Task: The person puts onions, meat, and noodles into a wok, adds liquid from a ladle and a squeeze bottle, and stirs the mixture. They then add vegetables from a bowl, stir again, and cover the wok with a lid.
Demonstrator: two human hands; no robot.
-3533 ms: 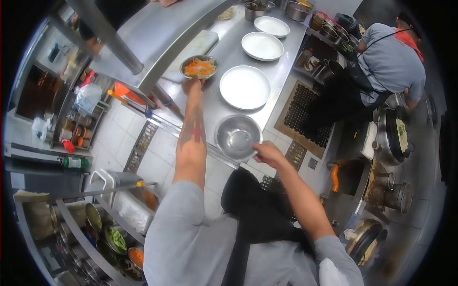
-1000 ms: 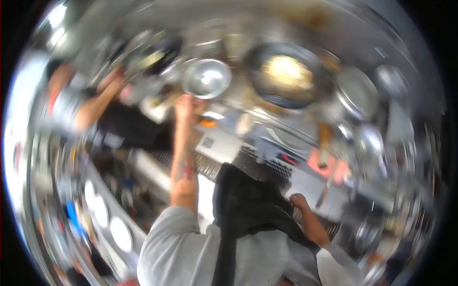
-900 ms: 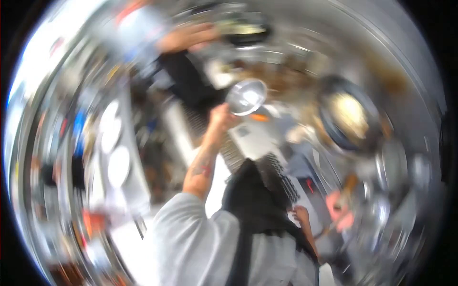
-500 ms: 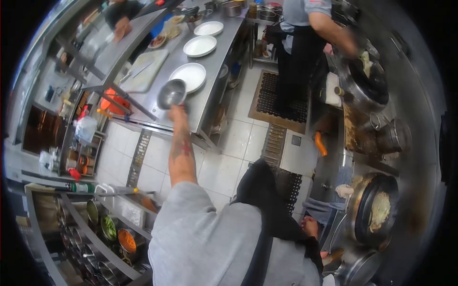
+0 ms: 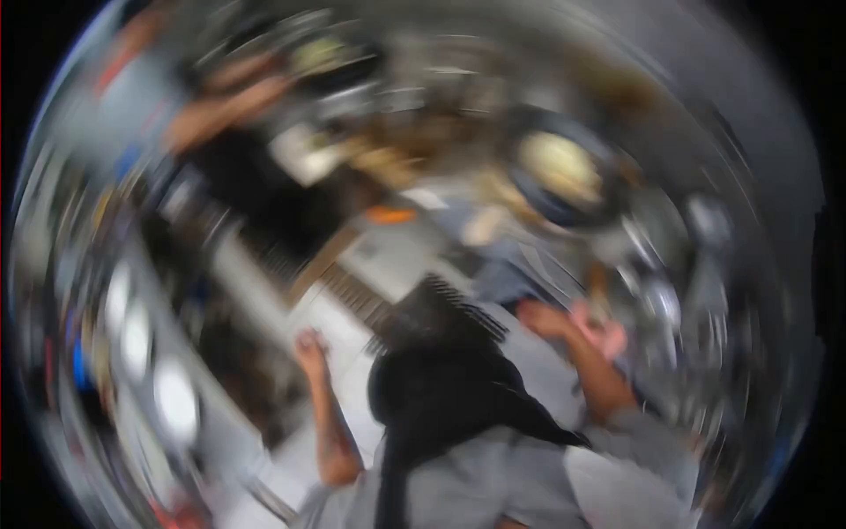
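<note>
The whole view is smeared by motion. My left hand [image 5: 310, 346] hangs low above the pale floor tiles, with no bowl visible in it; its fingers are too blurred to read. Near the stove's front edge is my right hand [image 5: 541, 319], just left of a pink thing [image 5: 604, 331]. Whether its fingers hold anything cannot be made out. Beyond it a dark wok [image 5: 564, 214] sits on the stove with a round, pale yellow food [image 5: 559, 164] inside. A light cloth [image 5: 485, 227] lies at the wok's near left side.
A co-worker [image 5: 132, 106] stands at the upper left, both arms stretched towards another pan [image 5: 357, 72]. White plates [image 5: 176, 401] line the steel counter at the left. A black perforated mat [image 5: 441, 309] lies on the floor. An orange thing [image 5: 389, 214] shows near the stove front.
The view has swung right towards the stove. My left hand has drawn back from the plates, and the metal bowl it held is no longer seen in it. My right hand now shows more fully.
</note>
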